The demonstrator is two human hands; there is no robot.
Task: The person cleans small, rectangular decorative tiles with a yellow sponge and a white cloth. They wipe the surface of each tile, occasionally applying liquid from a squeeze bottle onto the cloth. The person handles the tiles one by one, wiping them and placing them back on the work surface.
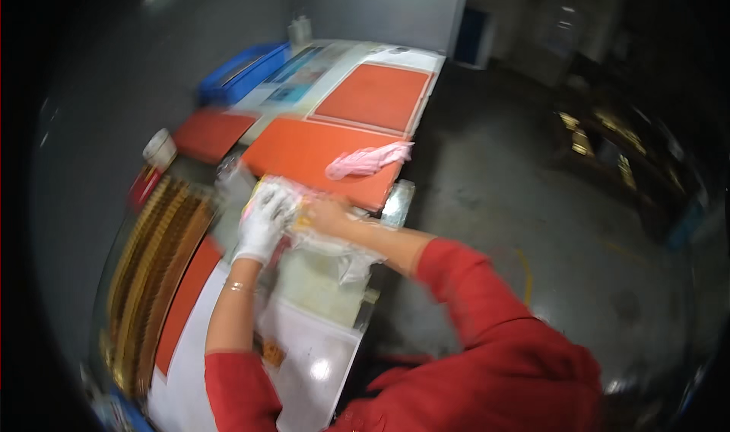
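Note:
At the near edge of an orange sheet [304,152], my two hands are together at a crumpled bundle of cloth [303,217] with white, yellow and pink parts. My left hand [268,210], in a white glove with grey smudges, is curled over its left side. My bare right hand [325,216] grips it from the right, its fingertips smeared by motion and partly hidden. Thin whitish material [356,261] hangs below my right wrist. A crumpled pink cloth [369,160] lies farther off on the orange sheet.
Another orange sheet [376,97] lies farther back on the table. A blue bin [242,74] stands at the back left. Nearer are a white cup [160,149] and a row of brown, ridged boards [156,272]. Dark racks [620,147] stand across the floor at right.

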